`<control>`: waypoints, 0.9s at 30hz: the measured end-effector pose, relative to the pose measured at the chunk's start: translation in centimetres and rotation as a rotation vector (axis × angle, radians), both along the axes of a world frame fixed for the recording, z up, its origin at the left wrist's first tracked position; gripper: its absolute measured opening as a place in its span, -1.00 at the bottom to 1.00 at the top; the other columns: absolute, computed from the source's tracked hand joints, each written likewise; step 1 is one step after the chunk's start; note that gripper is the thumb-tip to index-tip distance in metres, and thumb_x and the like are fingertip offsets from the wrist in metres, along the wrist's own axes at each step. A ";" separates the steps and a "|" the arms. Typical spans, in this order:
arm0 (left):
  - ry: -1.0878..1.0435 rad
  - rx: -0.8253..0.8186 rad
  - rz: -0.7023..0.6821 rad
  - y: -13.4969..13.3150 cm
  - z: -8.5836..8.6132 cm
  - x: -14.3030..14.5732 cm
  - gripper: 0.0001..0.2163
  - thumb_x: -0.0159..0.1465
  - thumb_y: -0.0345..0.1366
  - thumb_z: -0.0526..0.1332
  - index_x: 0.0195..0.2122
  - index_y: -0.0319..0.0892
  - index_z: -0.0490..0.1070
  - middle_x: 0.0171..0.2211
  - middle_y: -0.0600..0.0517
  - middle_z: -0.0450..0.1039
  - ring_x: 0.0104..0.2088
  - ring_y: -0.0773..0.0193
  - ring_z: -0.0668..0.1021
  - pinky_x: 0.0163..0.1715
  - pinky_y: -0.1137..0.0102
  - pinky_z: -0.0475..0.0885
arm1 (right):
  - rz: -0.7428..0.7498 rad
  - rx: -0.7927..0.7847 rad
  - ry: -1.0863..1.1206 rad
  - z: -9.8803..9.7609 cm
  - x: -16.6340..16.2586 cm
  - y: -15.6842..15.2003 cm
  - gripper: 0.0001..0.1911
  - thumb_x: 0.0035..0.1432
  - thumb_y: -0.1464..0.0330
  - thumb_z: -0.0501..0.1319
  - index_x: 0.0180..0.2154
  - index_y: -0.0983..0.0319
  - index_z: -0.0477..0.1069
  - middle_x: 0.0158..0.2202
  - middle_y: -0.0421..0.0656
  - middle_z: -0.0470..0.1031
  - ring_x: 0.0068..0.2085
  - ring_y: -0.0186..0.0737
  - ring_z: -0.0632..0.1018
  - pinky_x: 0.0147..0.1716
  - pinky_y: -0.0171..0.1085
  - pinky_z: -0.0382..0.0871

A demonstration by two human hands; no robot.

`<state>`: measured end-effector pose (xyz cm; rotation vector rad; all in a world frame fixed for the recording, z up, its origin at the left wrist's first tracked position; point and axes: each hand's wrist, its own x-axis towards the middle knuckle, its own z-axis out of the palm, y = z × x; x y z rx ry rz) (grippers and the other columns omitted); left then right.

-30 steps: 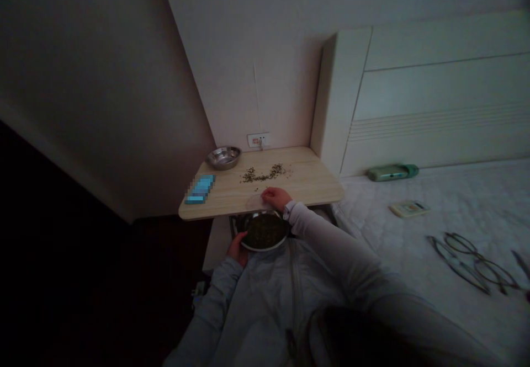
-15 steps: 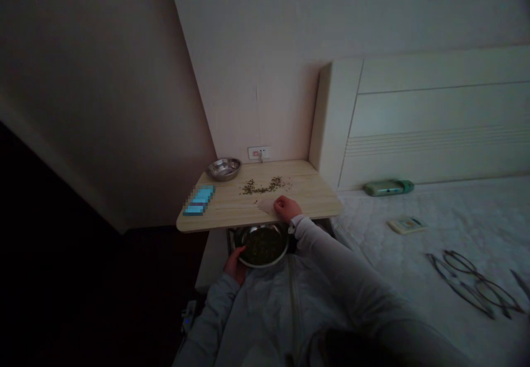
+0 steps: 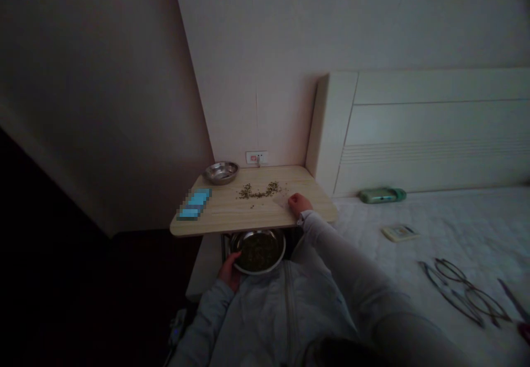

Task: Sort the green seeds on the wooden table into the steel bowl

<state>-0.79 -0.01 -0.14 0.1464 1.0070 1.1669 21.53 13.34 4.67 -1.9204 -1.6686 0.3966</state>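
My left hand [image 3: 231, 272] grips the left rim of a steel bowl [image 3: 273, 267], thumb over the edge. Dark, granular-looking contents lie in this bowl, which sits against my body just below the table's front edge. Over the right half of the wooden tabletop [image 3: 215, 219], my right hand [image 3: 298, 203] is closed on a thin, pale, see-through sheet [image 3: 281, 200]; its exact kind is unclear. Small dark grains [image 3: 259, 194] lie scattered in a loose curved band just beyond and left of that sheet.
At the table's back left stands a second steel bowl [image 3: 222, 174], with a lit phone [image 3: 194, 204] in front. A wall socket [image 3: 256, 158] holds a plug behind. On the bed at right lie a green case [image 3: 381, 195], a pale flat box [image 3: 399, 233] and glasses [image 3: 467, 290].
My right hand has moved right with the pale sheet, away from the middle of the table. The left hand keeps its hold on the bowl. The view has shifted slightly.
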 end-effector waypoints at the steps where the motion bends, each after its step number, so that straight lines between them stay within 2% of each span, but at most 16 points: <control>1: -0.003 -0.008 -0.003 0.1 -0.1 0.0 -0.86 0.01 -0.47 0.05 -0.42 -0.29 0.36 -0.53 -0.04 0.47 -0.31 0.18 0.48 -0.31 0.31 0.37 | -0.007 0.000 -0.001 0.0 0.2 0.4 -0.77 -0.06 0.31 0.00 -0.38 0.26 0.34 -0.38 -0.08 0.43 -0.35 -0.27 0.42 -0.40 -0.34 0.20; 6: -0.041 -0.046 -0.031 0.3 -0.6 -0.2 -0.80 0.01 -0.45 0.05 -0.33 -0.30 0.35 -0.52 -0.05 0.47 -0.31 0.17 0.48 -0.32 0.30 0.37 | -0.031 0.033 0.069 0.0 1.1 2.2 -0.78 -0.06 0.32 0.01 -0.39 0.26 0.34 -0.41 -0.08 0.44 -0.38 -0.29 0.43 -0.40 -0.34 0.21; 12: -0.030 -0.052 -0.013 0.2 -0.2 -0.1 -0.83 0.01 -0.46 0.05 -0.37 -0.29 0.36 -0.52 -0.05 0.47 -0.32 0.17 0.48 -0.32 0.30 0.37 | -0.095 0.076 0.331 0.3 2.5 2.8 -0.73 -0.04 0.32 -0.04 -0.31 0.29 0.30 -0.47 -0.15 0.44 -0.50 -0.40 0.40 -0.47 -0.40 0.23; 18: -0.027 -0.024 -0.011 0.0 0.2 0.0 -0.86 0.00 -0.47 0.05 -0.43 -0.30 0.36 -0.55 -0.05 0.47 -0.31 0.17 0.48 -0.31 0.31 0.37 | -0.161 0.080 0.389 0.3 4.0 2.9 -0.66 -0.09 0.39 -0.05 -0.20 0.31 0.25 -0.42 -0.13 0.43 -0.52 -0.42 0.38 -0.49 -0.41 0.24; 23: -0.033 -0.033 -0.006 0.2 -0.4 -0.1 -0.85 0.00 -0.47 0.06 -0.40 -0.29 0.36 -0.51 -0.06 0.47 -0.31 0.17 0.48 -0.31 0.31 0.37 | -0.123 0.048 0.392 0.2 3.3 2.5 -0.64 -0.12 0.42 -0.04 -0.20 0.29 0.25 -0.42 -0.15 0.42 -0.53 -0.42 0.37 -0.51 -0.41 0.23; 27: -0.038 -0.047 0.020 0.3 -0.9 -0.2 -0.81 -0.01 -0.47 0.07 -0.35 -0.27 0.36 -0.50 -0.03 0.47 -0.32 0.19 0.48 -0.32 0.32 0.37 | 0.009 0.018 0.347 0.2 1.0 1.8 -0.67 -0.14 0.42 -0.02 -0.24 0.25 0.29 -0.48 -0.20 0.42 -0.54 -0.42 0.36 -0.50 -0.41 0.22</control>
